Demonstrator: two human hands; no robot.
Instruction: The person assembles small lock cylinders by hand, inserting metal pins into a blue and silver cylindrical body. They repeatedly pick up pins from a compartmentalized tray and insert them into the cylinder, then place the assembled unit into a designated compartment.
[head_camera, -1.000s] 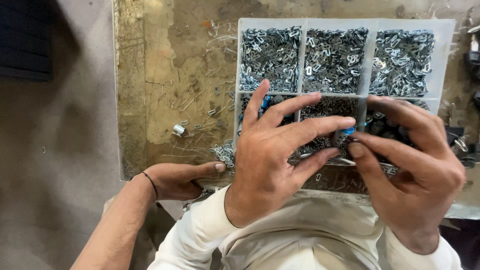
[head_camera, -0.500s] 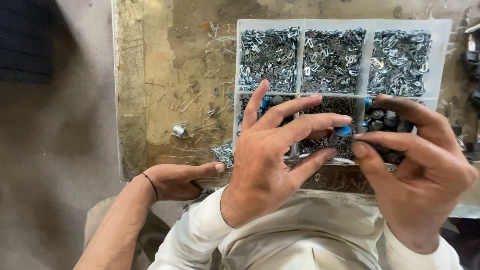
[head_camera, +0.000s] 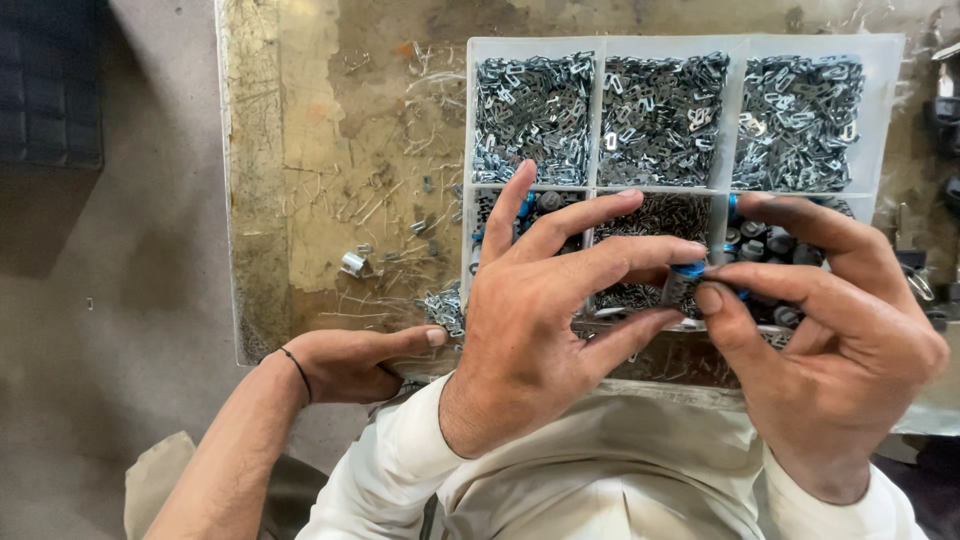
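Holding a small blue-capped part over a parts tray

Worn workbench (head_camera: 330, 150) fills most of the view, scuffed and stained, edge running down the left side. Grey floor (head_camera: 100, 300) to the left of it.

White divided tray (head_camera: 600, 45) sits on the right half of the bench. Far row: three compartments packed with small bent metal clips (head_camera: 535, 115). Near row: more clips in the middle compartment, dark round parts with blue bits (head_camera: 770, 245) in the right one; left one mostly hidden by fingers.

Left hand (head_camera: 540, 340) and right hand (head_camera: 840, 370) meet over the near row of the tray, white sleeves at the wrists. Both pinch one small part (head_camera: 683, 283), dark body with a blue cap, between fingertips. Left thumb and fingers closed on it from the left, other fingers fanned out. Right thumb and forefinger closed on it from the right. Part sits above the near middle compartment, at the tray's near edge.

Another person's hand (head_camera: 355, 362) rests on the bench's near edge, left of the tray, dark band on the wrist, fingers flat, holding nothing.

Loose clips (head_camera: 440, 305) piled just beside the tray's near-left corner. Short metal sleeve (head_camera: 353, 264) lies alone further left, among scattered wire scraps.
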